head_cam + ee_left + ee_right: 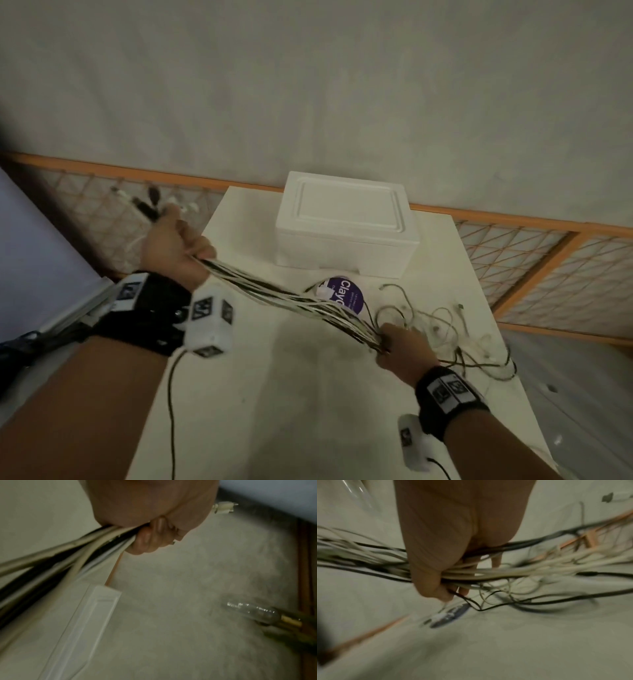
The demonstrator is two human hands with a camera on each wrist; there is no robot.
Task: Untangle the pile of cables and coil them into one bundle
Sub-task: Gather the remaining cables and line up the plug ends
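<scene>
A bunch of white and black cables (pixel 291 294) stretches in the air between my two hands above the white table (pixel 281 383). My left hand (pixel 174 245), raised at the left, grips one end in a fist; several plugs (pixel 154 205) stick out beyond it. The left wrist view shows the fingers (pixel 150 536) curled round the cables (pixel 72 555), with a white plug (pixel 223 507) behind. My right hand (pixel 400 346) grips the same bunch low over the table; its fingers (pixel 433 582) close round the strands (pixel 505 573). The loose tangled ends (pixel 455 329) lie on the table to the right.
A white foam box (pixel 346 222) stands at the table's far side. A round purple-labelled lid (pixel 344 294) lies in front of it, under the cables. An orange-framed mesh fence (pixel 534 253) runs behind the table. The table's right edge is close to the tangle.
</scene>
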